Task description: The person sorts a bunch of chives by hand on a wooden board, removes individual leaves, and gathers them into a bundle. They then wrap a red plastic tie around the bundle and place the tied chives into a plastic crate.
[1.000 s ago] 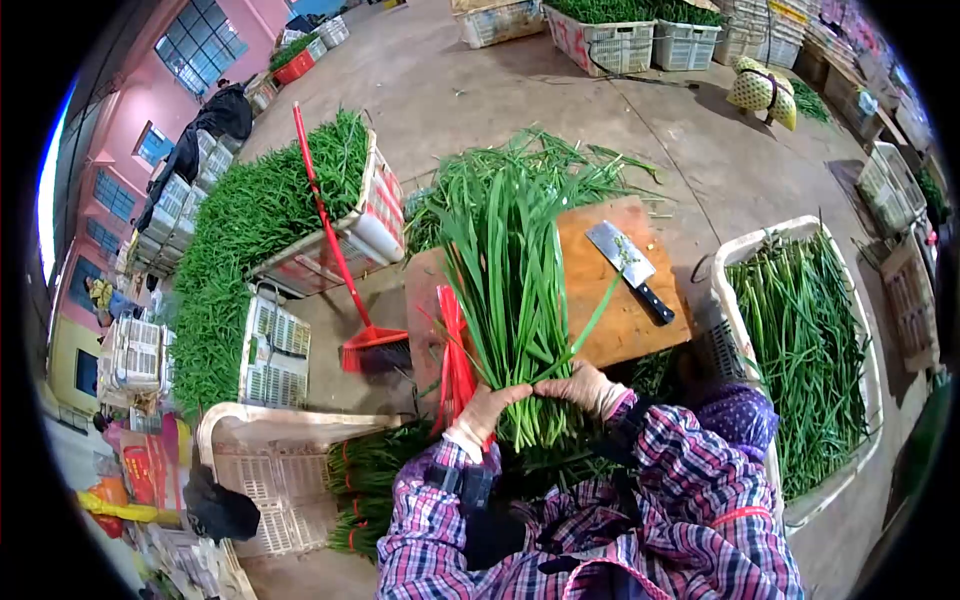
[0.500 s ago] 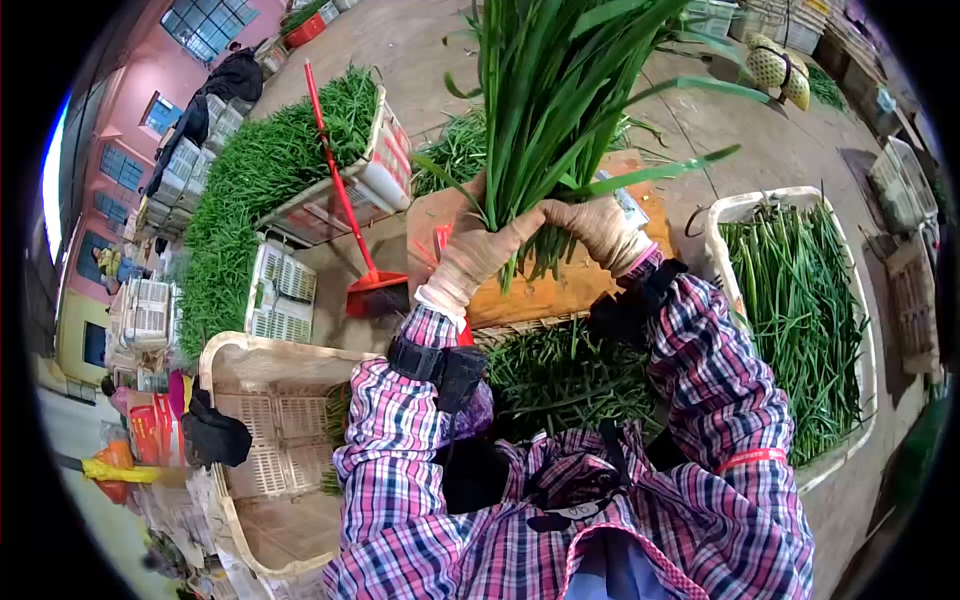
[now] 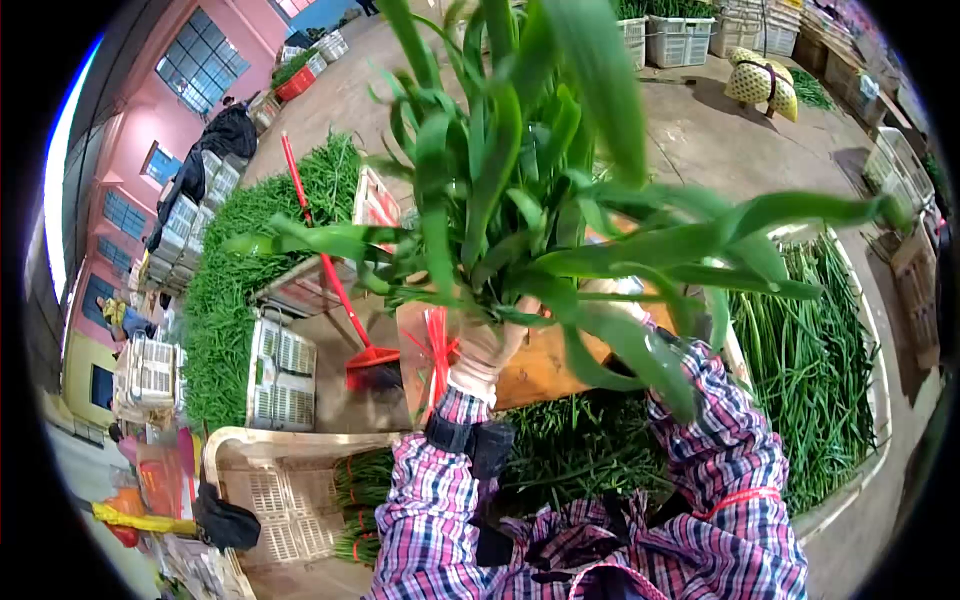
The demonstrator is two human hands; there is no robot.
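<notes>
A big bunch of garlic chives (image 3: pixel 500 190), with long flat green leaves, fans out towards me above a wooden board (image 3: pixel 545 375). My left hand (image 3: pixel 492 348), in a pale glove, is closed around the lower part of the bunch. At the other side of the stalks is my right hand (image 3: pixel 612 292), also gloved; drooping leaves cover most of its fingers. Red ties (image 3: pixel 438 350) hang at the board's left edge, close to my left wrist. More loose greens (image 3: pixel 585 450) lie below the board, in front of my body.
On the right stands a white crate (image 3: pixel 885 410) full of greens. The left crate (image 3: pixel 225 445) holds several tied bundles (image 3: pixel 362 500). A red broom (image 3: pixel 345 300) leans near a large heap of greens (image 3: pixel 225 330). A yellow padded seat (image 3: pixel 762 85) sits on the floor behind.
The bunch has tipped, its leaves now spreading down and towards me over both hands. My hands have lowered slightly in view, and tied bundles show more plainly in the left crate.
</notes>
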